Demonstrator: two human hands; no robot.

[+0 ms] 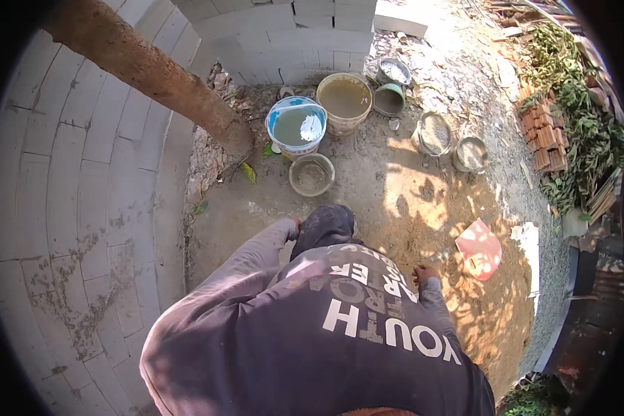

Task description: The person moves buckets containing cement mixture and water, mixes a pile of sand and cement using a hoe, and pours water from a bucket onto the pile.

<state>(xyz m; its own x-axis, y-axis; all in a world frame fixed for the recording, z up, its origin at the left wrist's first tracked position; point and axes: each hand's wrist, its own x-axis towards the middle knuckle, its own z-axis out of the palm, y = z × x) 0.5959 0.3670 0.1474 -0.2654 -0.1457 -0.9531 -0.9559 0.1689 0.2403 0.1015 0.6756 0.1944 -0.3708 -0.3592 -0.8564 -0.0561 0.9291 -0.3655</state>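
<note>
My left hand [295,226] rests beside a dark rounded piece of clothing [328,223], perhaps a knee, and its fingers are mostly hidden there. My right hand [423,273] hangs low at my other side over the sandy ground, fingers loosely apart, with nothing visible in it. The dark sweater [284,353] with white lettering fills the lower middle and covers much of what lies below. Just beyond my left hand stands a shallow grey bowl [312,192]. A pink-red sheet or bag [479,249] lies on the ground to the right of my right hand.
A blue-rimmed bucket [297,144] and a tan bucket [344,130] hold cloudy liquid. Small pails [434,134] stand farther right. A wooden post [152,76] leans near the block wall [83,173]. Bricks [544,139] and cut leaves [575,90] are piled at right.
</note>
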